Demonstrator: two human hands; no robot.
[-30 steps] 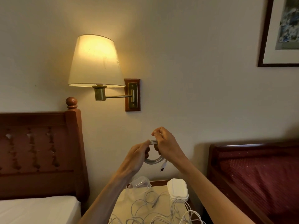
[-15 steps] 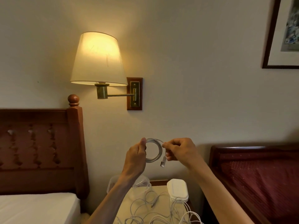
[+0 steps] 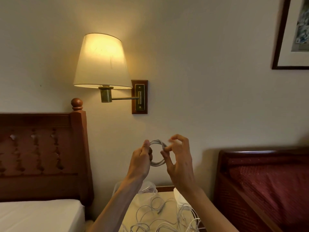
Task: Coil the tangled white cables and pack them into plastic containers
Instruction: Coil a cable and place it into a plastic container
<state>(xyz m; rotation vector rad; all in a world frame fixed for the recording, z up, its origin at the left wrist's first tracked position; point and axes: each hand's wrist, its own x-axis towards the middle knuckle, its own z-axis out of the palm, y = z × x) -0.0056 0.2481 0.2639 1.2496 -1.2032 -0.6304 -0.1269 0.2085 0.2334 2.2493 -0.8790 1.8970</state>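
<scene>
White cable, wound into a small ring, hangs in the air in front of the wall, well above the worktop (image 3: 167, 198). The coiled cable (image 3: 158, 163) is raised to chest height, seemingly so the person can see each turn and keep the loops from slipping apart. The left hand (image 3: 141, 162) grips the ring's left side, thumb on top and fingers curled round the strands, acting as the anchor. The right hand (image 3: 178, 158) pinches the ring's right side with finger and thumb; its upper fingers are blurred, so I judge it is tucking the loose end in.

The ring looks tidy: several turns lying close together, roughly round, pale grey-white under the wall lamp (image 3: 102, 61).

Below, more loose cables (image 3: 160, 221) sprawl tangled over the worktop. 1 clear plastic container (image 3: 148, 188) sits at its back, partly hidden by the left forearm, with a white box (image 3: 178, 196) just beside it, behind the right wrist.
</scene>
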